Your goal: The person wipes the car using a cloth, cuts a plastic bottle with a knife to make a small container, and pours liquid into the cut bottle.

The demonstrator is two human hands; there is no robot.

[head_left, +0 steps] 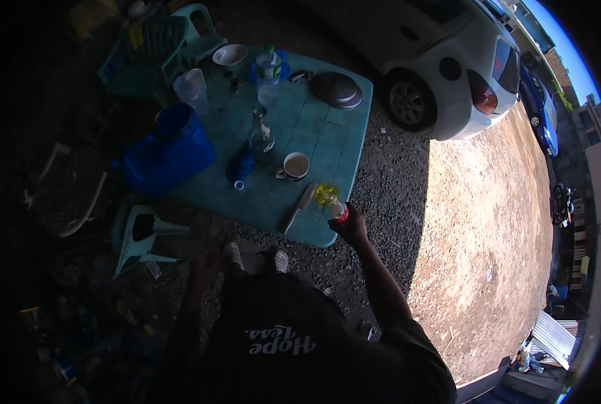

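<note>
My right hand (349, 227) is closed around a small bottle (338, 210) with red on its near end, a whitish middle and yellow at its far end. It is held at the near right corner of the green table (341, 158). Beside it lies a knife (302, 206), and a cup (295, 165) with a pale drink stands farther in. My left hand (206, 262) hangs low in shadow near the stool, touching nothing I can see; its fingers are too dark to make out.
On the table are a blue jerrycan (169, 158), a blue bottle (242, 165), a glass bottle (261, 138), a plastic bottle (268, 71), a clear jug (191, 91), a bowl (230, 55) and a dark lid (336, 89). A stool (146, 236) stands left; a parked car (442, 74) is beyond.
</note>
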